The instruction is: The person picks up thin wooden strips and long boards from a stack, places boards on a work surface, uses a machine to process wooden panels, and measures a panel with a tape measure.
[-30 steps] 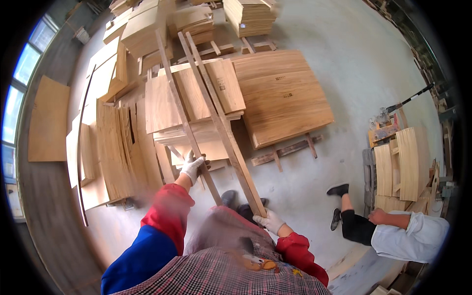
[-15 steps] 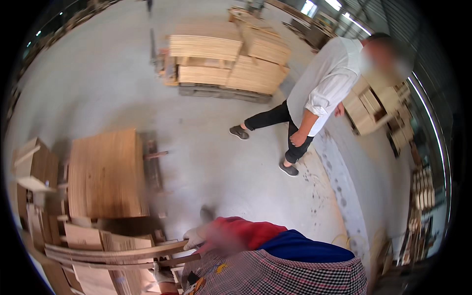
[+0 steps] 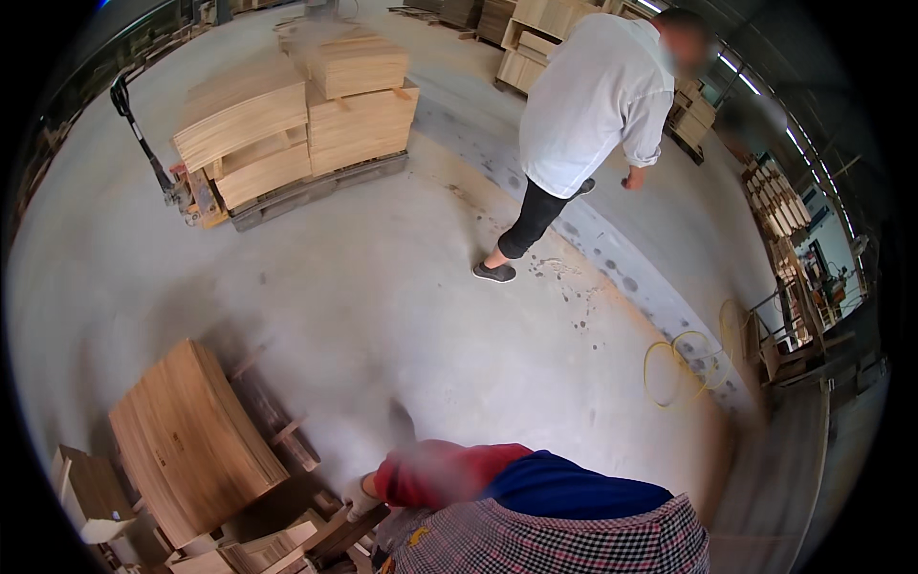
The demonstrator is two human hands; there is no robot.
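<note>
Wooden strip [image 3: 337, 536], cut off below, is pinched in blurred right-hand fingers [image 3: 357, 501].

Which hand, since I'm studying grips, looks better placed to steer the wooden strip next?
Probably the right hand: it is visibly on the wooden strip, while the left hand can't be made out.

Pale glove [image 3: 354, 496] on right hand [image 3: 360, 500] looked like matt cloth. Narrow brown strip [image 3: 346, 532] in its grip was dull wood. Red-and-blue sleeve [image 3: 579, 486] was soft, matt cloth; pink, black and white checked garment [image 3: 564, 538] was woven cloth, also matt. Broad brown rectangular board stack [image 3: 196, 435] showed smooth, grained wood. Pale squared board stacks [image 3: 359, 129] were matt wood, edges finely layered. Grey floor [image 3: 382, 316] was smooth, faintly glossy in places. Co-worker's loose white shirt [image 3: 598, 105] was creased cloth.
</note>
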